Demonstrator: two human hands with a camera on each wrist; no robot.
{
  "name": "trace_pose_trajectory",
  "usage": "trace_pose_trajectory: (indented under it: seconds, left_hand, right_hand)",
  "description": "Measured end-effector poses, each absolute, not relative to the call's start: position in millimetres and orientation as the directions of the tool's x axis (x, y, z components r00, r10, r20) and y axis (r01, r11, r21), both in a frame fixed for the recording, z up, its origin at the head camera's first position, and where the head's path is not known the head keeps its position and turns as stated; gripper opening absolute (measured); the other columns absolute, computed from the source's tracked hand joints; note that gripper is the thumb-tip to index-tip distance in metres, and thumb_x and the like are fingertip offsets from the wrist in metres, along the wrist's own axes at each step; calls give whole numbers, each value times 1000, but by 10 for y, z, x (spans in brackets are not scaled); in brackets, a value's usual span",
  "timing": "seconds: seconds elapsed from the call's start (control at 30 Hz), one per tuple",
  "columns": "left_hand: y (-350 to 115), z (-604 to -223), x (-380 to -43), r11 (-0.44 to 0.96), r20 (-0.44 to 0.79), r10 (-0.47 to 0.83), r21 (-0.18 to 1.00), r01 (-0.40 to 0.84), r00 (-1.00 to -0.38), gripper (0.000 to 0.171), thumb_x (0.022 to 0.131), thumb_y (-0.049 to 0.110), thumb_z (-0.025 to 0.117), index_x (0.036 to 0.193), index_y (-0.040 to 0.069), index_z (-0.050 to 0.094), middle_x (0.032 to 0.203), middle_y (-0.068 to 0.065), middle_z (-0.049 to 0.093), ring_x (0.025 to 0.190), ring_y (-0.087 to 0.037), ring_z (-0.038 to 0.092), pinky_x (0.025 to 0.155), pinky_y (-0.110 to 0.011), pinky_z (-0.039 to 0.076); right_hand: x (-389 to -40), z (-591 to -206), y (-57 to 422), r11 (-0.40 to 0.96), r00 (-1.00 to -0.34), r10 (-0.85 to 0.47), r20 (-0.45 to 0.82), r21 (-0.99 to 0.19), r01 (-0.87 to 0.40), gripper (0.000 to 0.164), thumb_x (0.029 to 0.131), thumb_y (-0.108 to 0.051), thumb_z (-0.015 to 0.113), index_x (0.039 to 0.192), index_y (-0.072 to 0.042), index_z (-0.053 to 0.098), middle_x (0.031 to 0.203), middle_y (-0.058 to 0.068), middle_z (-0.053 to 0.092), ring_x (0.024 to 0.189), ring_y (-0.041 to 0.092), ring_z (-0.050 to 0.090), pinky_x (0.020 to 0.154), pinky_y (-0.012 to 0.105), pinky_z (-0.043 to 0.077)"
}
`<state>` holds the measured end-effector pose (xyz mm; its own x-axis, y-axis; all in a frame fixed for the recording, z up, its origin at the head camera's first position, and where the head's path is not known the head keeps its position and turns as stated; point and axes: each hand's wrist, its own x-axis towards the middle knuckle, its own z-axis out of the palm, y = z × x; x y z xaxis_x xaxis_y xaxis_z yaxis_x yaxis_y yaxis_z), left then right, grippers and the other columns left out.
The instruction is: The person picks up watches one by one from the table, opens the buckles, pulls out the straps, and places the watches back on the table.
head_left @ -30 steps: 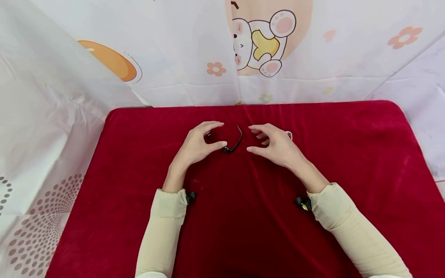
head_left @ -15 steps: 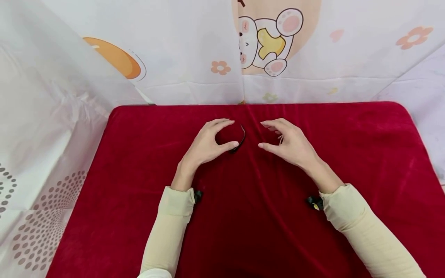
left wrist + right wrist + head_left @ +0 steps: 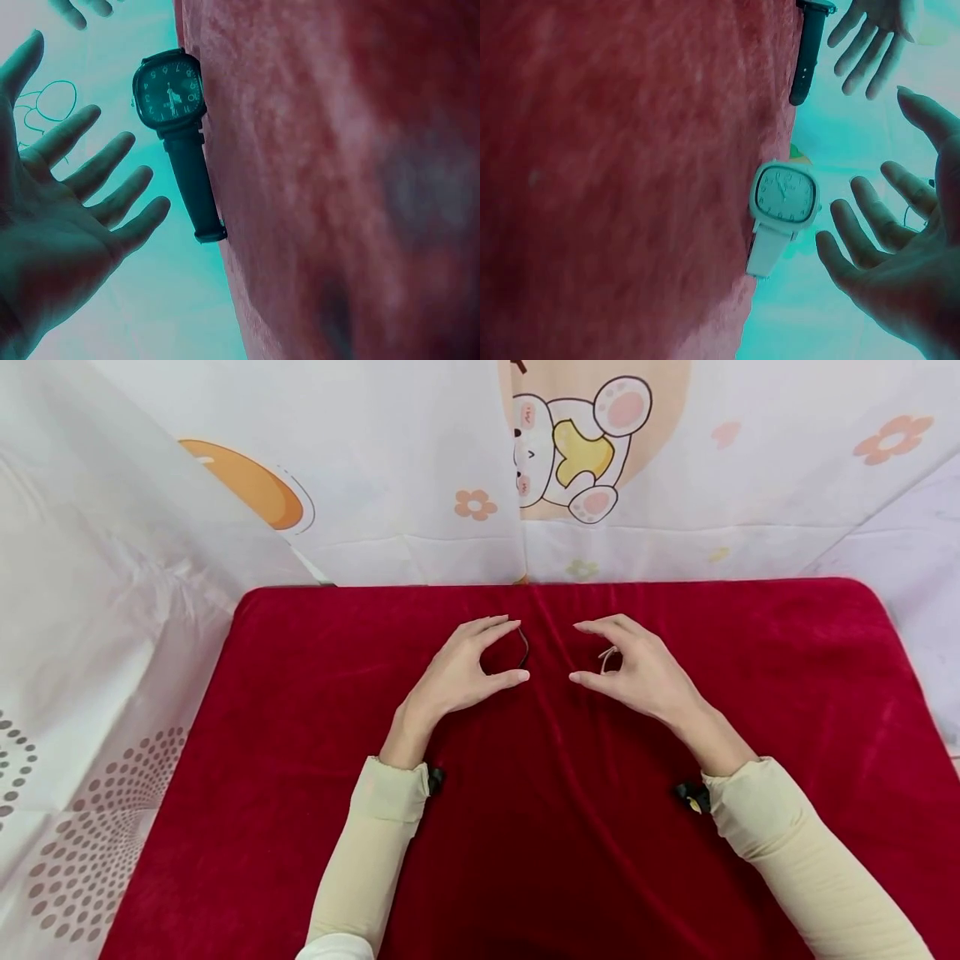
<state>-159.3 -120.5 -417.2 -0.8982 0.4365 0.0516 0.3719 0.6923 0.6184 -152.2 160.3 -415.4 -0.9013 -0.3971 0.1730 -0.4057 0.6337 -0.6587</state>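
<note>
Two wristwatches are on the red cloth. The black watch [image 3: 169, 90], with a squarish dial and dark strap, stands nearest my left hand [image 3: 465, 672]. In the head view that hand hides most of it, and only a thin piece of dark strap [image 3: 524, 648] shows past the fingertips. My right hand [image 3: 645, 670] hovers by the pale watch [image 3: 784, 193], which has a rounded-square case and light strap. From the head, just a sliver of the pale watch [image 3: 608, 657] is visible. Both hands have relaxed, spread fingers with thumbs apart and hold nothing.
Red velvety cloth [image 3: 247, 760] covers the table. White printed curtains [image 3: 390, 460] hang behind it and at the left side. A small dark wrist camera [image 3: 692, 797] sits at the right cuff, another at the left cuff.
Both hands have shifted to the right in the head view, which has also turned slightly. My left hand now covers more of the black watch. Neither hand has taken hold of anything.
</note>
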Motion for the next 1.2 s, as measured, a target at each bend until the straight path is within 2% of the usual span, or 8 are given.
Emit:
trace_pose_trajectory:
  seconds: [0.13, 0.33, 0.43, 0.6, 0.8, 1.03, 1.2]
  left_hand:
    - [-1154, -4182, -1608, 701, 43, 451, 601, 384, -892, 76, 86, 55, 72, 149, 20, 48, 155, -2, 38, 145, -22, 29, 114, -44, 33]
    - [-1086, -4173, -1609, 731, -2, 439, 583, 356, -898, 80, 85, 59, 70, 151, 26, 43, 158, 1, 33, 145, -21, 29, 113, -56, 29]
    - [-1063, -4172, -1611, 746, -13, 434, 567, 351, -901, 81, 84, 61, 70, 152, 27, 42, 158, 1, 32, 145, -20, 29, 112, -58, 30]
    - [-1024, -4167, -1624, 751, -18, 446, 552, 363, -895, 82, 85, 63, 68, 153, 27, 40, 158, 3, 33, 144, -19, 30, 109, -56, 35]
    - [-954, -4175, -1647, 747, -11, 476, 533, 397, -879, 81, 85, 60, 70, 152, 24, 42, 157, 0, 35, 144, -21, 31, 114, -44, 33]
    - [-817, -4202, -1662, 762, -13, 495, 487, 427, -869, 84, 84, 63, 69, 154, 27, 39, 162, -3, 26, 148, -23, 21, 116, -45, 30]
    - [-753, -4188, -1666, 773, -29, 497, 468, 428, -867, 84, 84, 62, 69, 153, 26, 39, 161, -3, 26, 149, -23, 19, 118, -45, 27]
  right_hand:
    - [-1527, -4175, 1656, 641, -893, -405, 195, -636, -430, 62, 79, -27, 86, 134, -15, 60, 130, 3, 56, 85, 20, 63, 73, 39, 55]
    - [-1539, -4179, 1708, 627, -893, -416, 175, -656, -420, 64, 79, -27, 86, 135, -15, 59, 132, 2, 54, 88, 22, 67, 75, 40, 56]
    - [-1542, -4168, 1722, 635, -889, -424, 172, -643, -428, 65, 78, -28, 86, 136, -15, 59, 133, 3, 53, 89, 22, 65, 78, 40, 54]
    - [-1549, -4183, 1762, 647, -889, -425, 168, -631, -428, 67, 77, -28, 87, 136, -14, 58, 133, 6, 53, 94, 23, 65, 85, 41, 52]
    - [-1540, -4193, 1853, 661, -892, -433, 134, -625, -415, 68, 79, -28, 86, 139, -13, 55, 134, 6, 51, 96, 22, 64, 77, 38, 53]
    - [-1537, -4248, 1963, 693, -893, -429, 135, -584, -422, 68, 79, -29, 85, 138, -11, 56, 136, 10, 50, 117, 28, 53, 96, 49, 46]
    - [-1550, -4279, 2009, 707, -899, -419, 126, -576, -410, 69, 79, -33, 85, 138, -10, 56, 135, 10, 50, 122, 29, 51, 100, 51, 43]
